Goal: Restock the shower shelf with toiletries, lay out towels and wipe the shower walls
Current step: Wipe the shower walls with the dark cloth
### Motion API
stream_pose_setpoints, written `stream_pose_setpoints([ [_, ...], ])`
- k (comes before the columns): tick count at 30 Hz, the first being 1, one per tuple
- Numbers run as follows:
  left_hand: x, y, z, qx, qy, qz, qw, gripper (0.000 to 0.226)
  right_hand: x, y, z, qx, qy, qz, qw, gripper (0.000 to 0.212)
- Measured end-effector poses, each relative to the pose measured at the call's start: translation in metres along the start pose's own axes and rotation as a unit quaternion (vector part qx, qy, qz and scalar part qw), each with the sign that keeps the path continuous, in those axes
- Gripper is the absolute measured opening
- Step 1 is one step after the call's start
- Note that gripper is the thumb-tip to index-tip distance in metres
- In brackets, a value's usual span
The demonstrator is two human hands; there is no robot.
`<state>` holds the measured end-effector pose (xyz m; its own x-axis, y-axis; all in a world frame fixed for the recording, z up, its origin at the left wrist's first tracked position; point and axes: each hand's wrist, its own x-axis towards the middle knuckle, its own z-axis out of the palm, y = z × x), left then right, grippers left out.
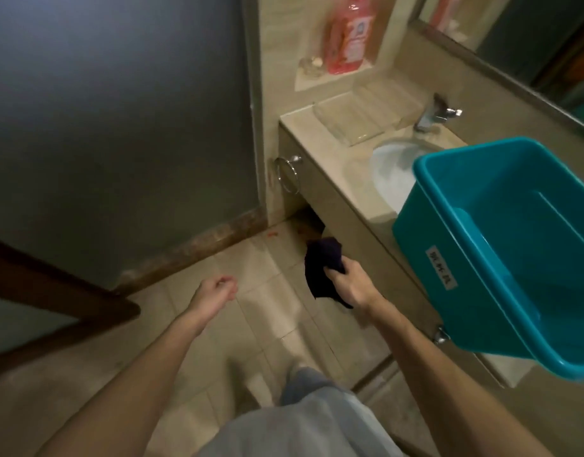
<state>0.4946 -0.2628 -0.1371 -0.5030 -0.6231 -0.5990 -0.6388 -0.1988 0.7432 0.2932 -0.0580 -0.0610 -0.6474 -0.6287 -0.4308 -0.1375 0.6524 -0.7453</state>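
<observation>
Dark cloth (321, 268): bunched in right hand (348, 285), hanging down beside the counter (336, 159) front. Left hand (216, 288): loosely curled, holding nothing. Frosted shower wall (119, 127) lies ahead-left; left hand nearer it.

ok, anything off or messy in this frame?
Yes: small red specks lie on the beige floor tiles beside the dark threshold strip, like a spill or debris. Also, the teal plastic tub overhangs the vanity counter's front edge.
</observation>
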Motion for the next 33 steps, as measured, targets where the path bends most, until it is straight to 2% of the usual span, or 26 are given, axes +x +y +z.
stream_pose_setpoints([
  [5, 0.071, 0.107, 0.035, 0.007, -0.071, 0.08, 0.994, 0.015, 0.073, -0.022, -0.035, 0.046, 0.048, 0.005, 0.998, 0.013],
  [9, 0.12, 0.199, 0.073, 0.049, -0.164, 0.137, 0.976, 0.052, 0.15, -0.03, -0.067, 0.055, 0.032, -0.007, 0.998, 0.015],
  [11, 0.138, 0.238, 0.093, 0.055, -0.21, 0.148, 0.965, 0.057, 0.18, -0.035, -0.081, 0.075, 0.02, -0.003, 0.997, 0.02],
  [15, 0.173, 0.29, 0.116, 0.134, -0.307, 0.156, 0.929, 0.034, 0.217, -0.041, -0.099, 0.108, -0.041, -0.016, 0.993, 0.027],
  [19, 0.217, 0.325, 0.123, 0.204, -0.355, 0.175, 0.895, 0.023, 0.245, -0.038, -0.114, 0.153, -0.08, 0.008, 0.985, 0.036],
  [24, 0.268, 0.354, 0.149, 0.255, -0.412, 0.157, 0.861, 0.025, 0.275, -0.035, -0.125, 0.244, -0.055, 0.058, 0.967, 0.047],
  [27, 0.303, 0.37, 0.161, 0.273, -0.472, 0.085, 0.834, 0.029, 0.296, -0.034, -0.133, 0.285, -0.05, 0.102, 0.952, 0.047],
  [30, 0.342, 0.386, 0.167, 0.282, -0.52, 0.016, 0.806, 0.037, 0.32, -0.035, -0.141, 0.278, -0.035, 0.166, 0.946, 0.054],
  [33, 0.375, 0.398, 0.17, 0.282, -0.511, -0.002, 0.812, 0.043, 0.339, -0.036, -0.144, 0.292, -0.001, 0.232, 0.928, 0.058],
])
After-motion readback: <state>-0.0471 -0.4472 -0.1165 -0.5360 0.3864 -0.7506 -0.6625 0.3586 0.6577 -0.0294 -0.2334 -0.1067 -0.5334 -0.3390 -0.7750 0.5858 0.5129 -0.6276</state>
